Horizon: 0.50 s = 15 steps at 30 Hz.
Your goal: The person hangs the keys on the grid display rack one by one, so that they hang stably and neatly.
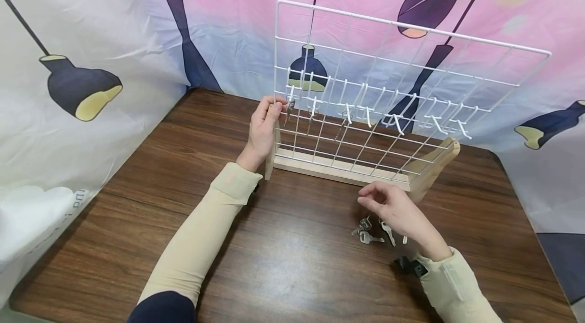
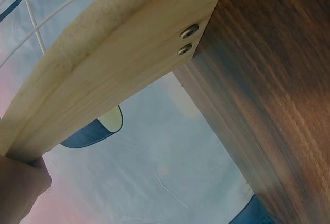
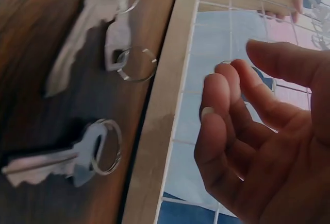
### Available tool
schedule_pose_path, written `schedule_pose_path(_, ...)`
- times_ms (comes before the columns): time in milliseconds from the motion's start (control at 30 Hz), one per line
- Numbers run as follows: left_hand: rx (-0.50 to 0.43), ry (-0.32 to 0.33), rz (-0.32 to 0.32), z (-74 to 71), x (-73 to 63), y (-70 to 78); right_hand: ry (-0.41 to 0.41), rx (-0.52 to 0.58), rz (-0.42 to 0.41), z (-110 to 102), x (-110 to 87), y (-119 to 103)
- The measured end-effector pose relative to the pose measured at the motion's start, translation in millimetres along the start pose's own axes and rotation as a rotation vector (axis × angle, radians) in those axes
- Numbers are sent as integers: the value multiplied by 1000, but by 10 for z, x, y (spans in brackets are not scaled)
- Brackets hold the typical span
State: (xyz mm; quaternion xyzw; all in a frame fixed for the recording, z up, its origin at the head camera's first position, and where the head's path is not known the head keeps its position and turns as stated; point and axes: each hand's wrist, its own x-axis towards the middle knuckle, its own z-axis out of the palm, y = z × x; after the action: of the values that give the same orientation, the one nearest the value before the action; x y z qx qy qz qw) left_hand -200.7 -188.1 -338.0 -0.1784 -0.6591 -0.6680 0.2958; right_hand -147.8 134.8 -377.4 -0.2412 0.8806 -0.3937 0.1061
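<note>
A white wire grid rack (image 1: pixel 320 161) with wooden side supports and a wooden base bar stands on the table. My left hand (image 1: pixel 262 130) grips its left wooden support (image 2: pixel 98 74), thumb near the leftmost hook. Keys hang on the three leftmost hooks, among them a key (image 1: pixel 289 111) beside the left fingertips. My right hand (image 1: pixel 397 211) hovers in front of the base bar, fingers loosely bent and thumb apart, holding nothing. Below it, several loose keys (image 1: pixel 387 234) lie on the table; in the right wrist view one key (image 3: pixel 67 157) shows its split ring.
More white hooks (image 1: pixel 397 124) stick out along the grid's middle and right, bearing no keys. The right wooden support (image 1: pixel 434 165) rises near my right hand. Printed fabric (image 1: pixel 237 33) hangs behind the brown wooden table (image 1: pixel 274 272).
</note>
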Motion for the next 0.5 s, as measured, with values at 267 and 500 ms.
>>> schedule_pose_path(267,-6,4,19,5,3,-31,-37,-137,0,25,-23,81)
schedule_pose_path(500,-12,4,33,3,-1,-42,-69,-208,-13,3,-54,119)
